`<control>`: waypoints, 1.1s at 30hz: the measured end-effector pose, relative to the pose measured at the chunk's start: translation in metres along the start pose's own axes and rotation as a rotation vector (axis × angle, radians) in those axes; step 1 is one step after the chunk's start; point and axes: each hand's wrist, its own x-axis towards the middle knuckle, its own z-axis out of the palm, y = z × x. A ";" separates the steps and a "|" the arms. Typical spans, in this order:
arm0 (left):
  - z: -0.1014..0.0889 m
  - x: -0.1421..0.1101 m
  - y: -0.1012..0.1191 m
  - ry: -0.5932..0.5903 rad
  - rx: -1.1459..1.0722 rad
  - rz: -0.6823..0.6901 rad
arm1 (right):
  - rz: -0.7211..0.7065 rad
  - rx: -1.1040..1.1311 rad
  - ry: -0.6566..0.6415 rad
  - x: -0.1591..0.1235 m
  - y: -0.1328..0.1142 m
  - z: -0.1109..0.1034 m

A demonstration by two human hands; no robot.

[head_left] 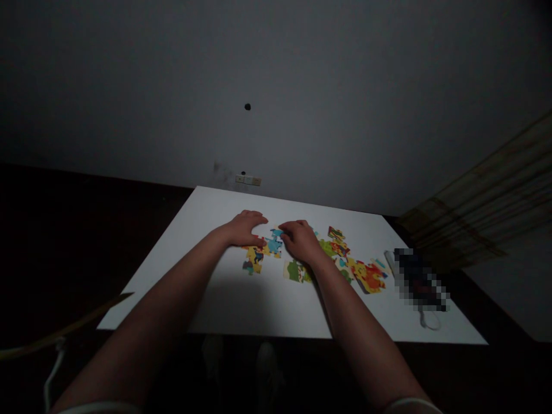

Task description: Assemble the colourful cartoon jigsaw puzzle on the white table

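As our left hand (245, 228) and right hand (302, 241), both curled narrow, are touching the jigsaw pieces (274, 244) on the white surface (259, 305), we cannot tell whether either is gripping one; more pieces (366, 276) are lying rightward, near a pixelated object (418, 282) and a white cable (429, 319).

Look at that colour on the white board (181, 282)! There's a sky-blue piece (274, 244), a yellow piece (254, 257) splashed with red and navy, a green-and-cream piece (295, 271), and out right a blazing orange-and-yellow piece (366, 276). Behind them, a plain grey wall (302, 115), and a curtain (474, 201) streaked tan and brown!
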 end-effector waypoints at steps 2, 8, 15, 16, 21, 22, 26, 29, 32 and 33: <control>-0.002 -0.002 -0.002 -0.004 -0.004 -0.004 | -0.006 0.019 0.001 0.001 0.000 0.002; 0.001 -0.002 0.004 -0.012 0.027 -0.029 | 0.061 0.254 0.197 0.005 -0.006 -0.001; 0.004 0.003 0.005 -0.012 0.053 -0.060 | 0.132 0.437 0.167 0.008 -0.016 0.005; 0.004 0.003 0.005 -0.015 0.055 -0.061 | 0.112 0.410 0.150 0.007 -0.017 0.006; 0.004 0.003 0.005 -0.020 0.056 -0.051 | 0.063 0.331 0.071 0.007 -0.019 0.008; 0.004 0.002 0.005 -0.019 0.055 -0.049 | 0.058 0.321 0.067 0.008 -0.019 0.008; 0.003 0.002 0.007 -0.017 0.045 -0.052 | 0.042 0.289 0.105 0.010 -0.019 0.007; 0.001 0.001 0.008 -0.020 0.037 -0.058 | 0.014 0.264 0.123 0.011 -0.018 0.006; 0.001 0.001 0.008 -0.019 0.039 -0.052 | -0.009 0.246 0.113 0.010 -0.017 0.006; 0.002 0.001 0.007 -0.013 0.040 -0.046 | -0.018 0.233 0.100 0.010 -0.016 0.006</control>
